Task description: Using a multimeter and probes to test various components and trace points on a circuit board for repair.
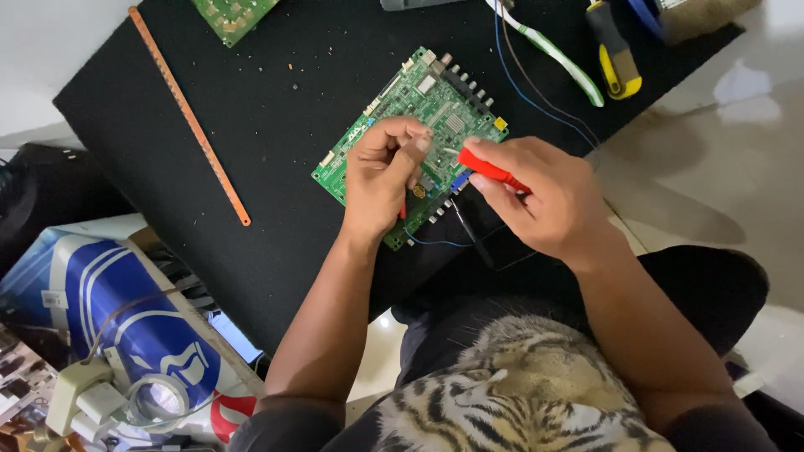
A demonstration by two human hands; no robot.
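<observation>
Both my hands were busy over the flat green circuit board (pixel 435 109) lying on the soft black surface (pixel 251 125), my left hand (pixel 381 176) curled shut on something I couldn't make out, my right hand (pixel 544 201) pinching a smooth red probe (pixel 490 170), with testing only underway.

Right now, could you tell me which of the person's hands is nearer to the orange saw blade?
Left. The left hand is over the circuit board, just right of the saw blade; the right hand sits farther right.
</observation>
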